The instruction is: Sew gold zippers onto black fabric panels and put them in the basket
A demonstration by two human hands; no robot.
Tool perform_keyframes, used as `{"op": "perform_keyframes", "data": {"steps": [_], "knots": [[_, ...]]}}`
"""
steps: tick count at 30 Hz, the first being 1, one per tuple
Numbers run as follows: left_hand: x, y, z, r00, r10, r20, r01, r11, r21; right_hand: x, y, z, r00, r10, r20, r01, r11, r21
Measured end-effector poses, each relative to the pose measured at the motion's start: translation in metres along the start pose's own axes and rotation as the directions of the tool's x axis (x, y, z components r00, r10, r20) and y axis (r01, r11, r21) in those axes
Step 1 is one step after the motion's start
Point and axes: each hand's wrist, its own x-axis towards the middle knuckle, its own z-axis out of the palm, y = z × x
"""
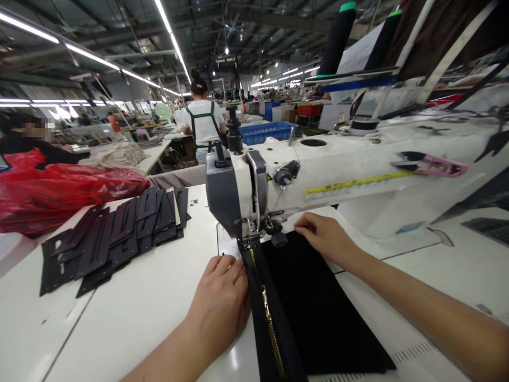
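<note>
A black fabric panel [318,313] lies on the sewing machine's bed, with a gold-toothed zipper [267,313] on black tape along its left side. The zipper's far end runs under the presser foot [251,239] of the white sewing machine [358,170]. My left hand [222,297] is closed at the tape's left edge, just short of the needle area; its fingertips are partly hidden. At the panel's far right corner, my right hand [324,236] pinches the cloth between thumb and fingers.
Overlapping black slotted pieces [127,228] lie on the table to the left, near a red plastic bag [71,180]. Pink-handled thread snips [433,163] rest on the machine arm. Beyond stand a blue crate [268,132] and a person in a white shirt [204,119].
</note>
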Motion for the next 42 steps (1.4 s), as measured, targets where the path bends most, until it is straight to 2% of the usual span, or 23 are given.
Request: {"op": "perform_keyframes", "data": {"steps": [3,6,9,12,16,21,27,33,42], "knots": [[0.000,0.000,0.000,1.000,-0.002,-0.025,0.001,1.000,-0.022,-0.004,0.000,-0.002,0.995,-0.089,-0.047,0.085,0.993,-0.085],[-0.002,0.000,0.000,0.999,-0.015,-0.047,0.014,0.999,-0.041,-0.013,-0.016,-0.003,0.976,-0.193,-0.099,0.175,0.970,-0.167],[-0.005,-0.002,0.004,0.994,-0.078,-0.078,0.075,0.996,-0.039,-0.029,-0.043,0.005,0.917,-0.392,-0.071,0.380,0.914,-0.144],[-0.009,-0.005,0.011,0.977,-0.113,-0.182,0.113,0.993,-0.012,-0.044,-0.061,0.022,0.848,-0.530,-0.013,0.527,0.845,-0.089],[-0.010,-0.010,0.017,0.981,-0.012,-0.195,0.018,0.999,0.031,-0.050,-0.062,0.035,0.833,-0.551,0.051,0.553,0.827,-0.095],[-0.008,-0.011,0.017,0.977,0.087,-0.193,-0.079,0.996,0.049,-0.046,-0.058,0.034,0.834,-0.550,0.043,0.551,0.828,-0.108],[-0.005,-0.008,0.016,0.977,0.096,-0.191,-0.083,0.993,0.079,-0.045,-0.058,0.033,0.829,-0.558,0.041,0.559,0.821,-0.116],[-0.001,-0.002,0.018,0.984,0.091,-0.156,-0.075,0.992,0.105,-0.036,-0.047,0.027,0.773,-0.627,0.094,0.633,0.772,-0.052],[-0.001,-0.003,0.013,0.991,0.048,-0.124,-0.041,0.997,0.060,-0.043,-0.055,0.032,0.815,-0.577,0.054,0.579,0.805,-0.133]]}}
